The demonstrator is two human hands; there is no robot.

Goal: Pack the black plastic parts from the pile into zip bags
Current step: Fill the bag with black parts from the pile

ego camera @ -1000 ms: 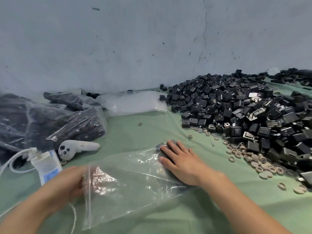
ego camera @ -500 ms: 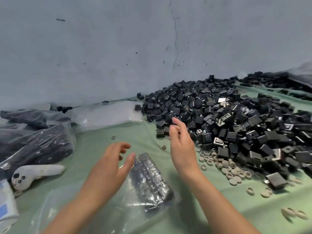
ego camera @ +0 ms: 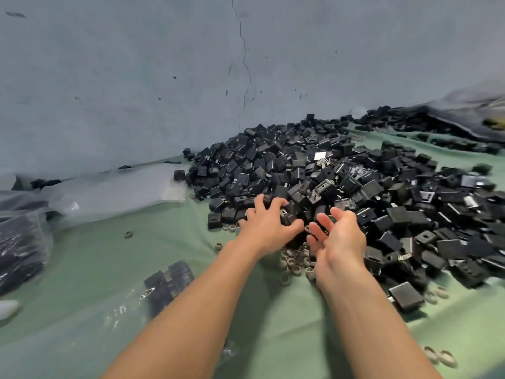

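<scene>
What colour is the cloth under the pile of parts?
Pale green. The cloth shows best in the head view, the only one.

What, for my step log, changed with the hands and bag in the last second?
Both hands let go of the zip bag and moved forward to the pile. The left hand now curls its fingers round black parts at the near edge; the right hand is beside it, open, palm up. The bag lies on the green cloth, parts inside. Pile and filled bags stayed put.
</scene>
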